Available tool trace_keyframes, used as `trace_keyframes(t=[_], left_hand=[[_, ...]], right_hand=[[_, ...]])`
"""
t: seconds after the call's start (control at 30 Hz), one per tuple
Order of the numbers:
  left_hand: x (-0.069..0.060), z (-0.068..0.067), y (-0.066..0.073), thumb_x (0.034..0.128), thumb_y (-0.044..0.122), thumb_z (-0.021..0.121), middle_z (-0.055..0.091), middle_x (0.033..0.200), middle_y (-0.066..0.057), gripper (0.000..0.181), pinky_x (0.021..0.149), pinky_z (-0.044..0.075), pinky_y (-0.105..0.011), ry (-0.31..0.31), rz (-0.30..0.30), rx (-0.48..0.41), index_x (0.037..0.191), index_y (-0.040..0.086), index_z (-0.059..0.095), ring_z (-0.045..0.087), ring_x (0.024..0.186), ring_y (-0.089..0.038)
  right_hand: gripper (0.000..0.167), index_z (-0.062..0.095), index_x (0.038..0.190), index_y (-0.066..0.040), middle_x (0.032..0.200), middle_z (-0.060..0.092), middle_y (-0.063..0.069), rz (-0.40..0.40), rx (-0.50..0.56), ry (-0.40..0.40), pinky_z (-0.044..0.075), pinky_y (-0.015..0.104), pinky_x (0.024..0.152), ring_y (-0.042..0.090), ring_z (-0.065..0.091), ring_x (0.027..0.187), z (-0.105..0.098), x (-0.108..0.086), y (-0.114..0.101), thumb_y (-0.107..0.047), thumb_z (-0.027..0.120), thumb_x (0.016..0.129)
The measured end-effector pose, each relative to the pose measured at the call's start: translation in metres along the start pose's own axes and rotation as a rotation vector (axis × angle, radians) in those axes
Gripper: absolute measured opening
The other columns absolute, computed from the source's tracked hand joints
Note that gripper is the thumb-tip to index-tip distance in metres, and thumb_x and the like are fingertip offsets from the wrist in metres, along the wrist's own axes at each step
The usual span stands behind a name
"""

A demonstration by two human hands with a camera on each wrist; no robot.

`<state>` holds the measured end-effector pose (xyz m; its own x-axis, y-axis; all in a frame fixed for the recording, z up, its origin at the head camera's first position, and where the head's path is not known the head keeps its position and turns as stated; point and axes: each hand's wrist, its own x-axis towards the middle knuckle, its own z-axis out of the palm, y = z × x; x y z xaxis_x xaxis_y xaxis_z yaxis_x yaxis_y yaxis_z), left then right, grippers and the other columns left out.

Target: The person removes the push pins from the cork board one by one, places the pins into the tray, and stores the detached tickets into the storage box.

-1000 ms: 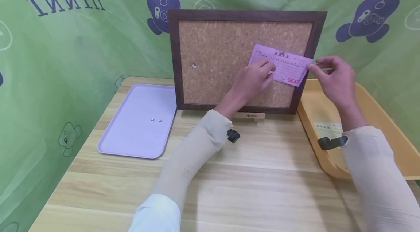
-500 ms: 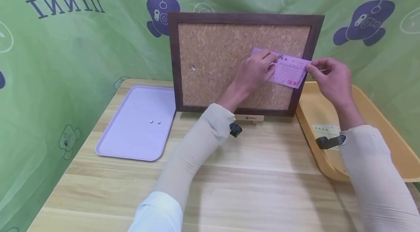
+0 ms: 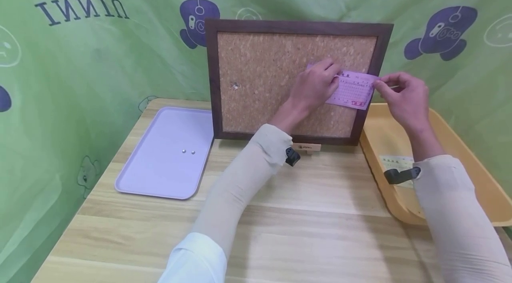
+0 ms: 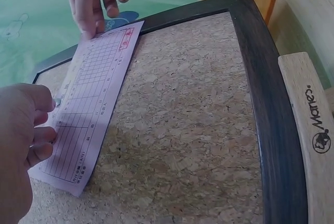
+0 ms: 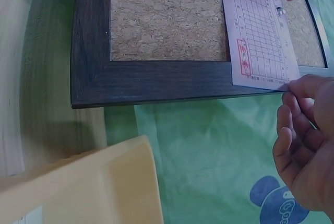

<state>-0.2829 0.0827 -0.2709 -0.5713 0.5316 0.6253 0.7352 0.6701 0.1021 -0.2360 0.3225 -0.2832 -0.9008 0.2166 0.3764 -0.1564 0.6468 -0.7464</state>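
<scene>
A pink printed slip (image 3: 350, 92) with a red stamp lies against the framed cork board (image 3: 264, 92), its right end over the frame. My left hand (image 3: 314, 85) rests on the slip's left part with curled fingers, hiding much of it. A small silver pin (image 5: 281, 11) shows on the slip beside the left fingertips; whether those fingers pinch anything is hidden. At the slip's right end, my right hand (image 3: 406, 96) pinches its edge between thumb and index finger, the other fingers loosely bent. In the left wrist view the slip (image 4: 91, 98) runs between both hands.
A lilac tray (image 3: 160, 172) at left bears two small silver pieces (image 3: 188, 152). The yellow tray (image 3: 468, 149) at right holds a pale green printed slip (image 3: 394, 163). A wooden foot (image 3: 310, 146) stands under the board, in front of a green patterned cloth (image 3: 120, 61).
The pink slip has turned from a right-end-down slant to nearly level. My left hand has shifted a little right over it, covering more; my right hand keeps its pinch on the right edge.
</scene>
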Motion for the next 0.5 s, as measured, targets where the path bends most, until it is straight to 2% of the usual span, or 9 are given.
trace_keyframes(t=[0.2,0.37,0.5], left_hand=[[0.0056,0.004,0.002,0.1021,0.011,0.056,0.067,0.103,-0.001,0.022,0.072,0.048,-0.016,0.037,0.042,0.0,0.115,0.009,0.074,0.061,0.088,-0.01],[0.0087,0.0067,0.0017,0.1048,0.014,0.053,0.067,0.105,-0.001,0.024,0.074,0.049,-0.015,0.009,0.041,0.035,0.118,0.008,0.073,0.063,0.09,-0.01],[0.0104,0.0078,0.0022,0.1061,0.015,0.052,0.066,0.104,-0.001,0.026,0.073,0.051,-0.017,0.0,0.039,0.062,0.119,0.009,0.073,0.063,0.088,-0.01]], right_hand=[[0.019,0.071,0.103,-0.012,0.086,0.063,-0.017,0.005,0.043,0.017,0.047,0.011,0.062,0.003,0.06,0.077,-0.0006,-0.0012,-0.0006,-0.029,0.073,0.096],[0.013,0.073,0.1,-0.014,0.085,0.064,-0.017,0.001,0.073,0.023,0.047,0.011,0.062,0.003,0.06,0.076,-0.0006,-0.0008,-0.0016,-0.025,0.074,0.095],[0.002,0.072,0.095,-0.021,0.082,0.064,-0.017,-0.005,0.096,0.038,0.046,0.012,0.06,0.002,0.06,0.073,-0.0008,-0.0009,-0.0022,-0.02,0.074,0.094]])
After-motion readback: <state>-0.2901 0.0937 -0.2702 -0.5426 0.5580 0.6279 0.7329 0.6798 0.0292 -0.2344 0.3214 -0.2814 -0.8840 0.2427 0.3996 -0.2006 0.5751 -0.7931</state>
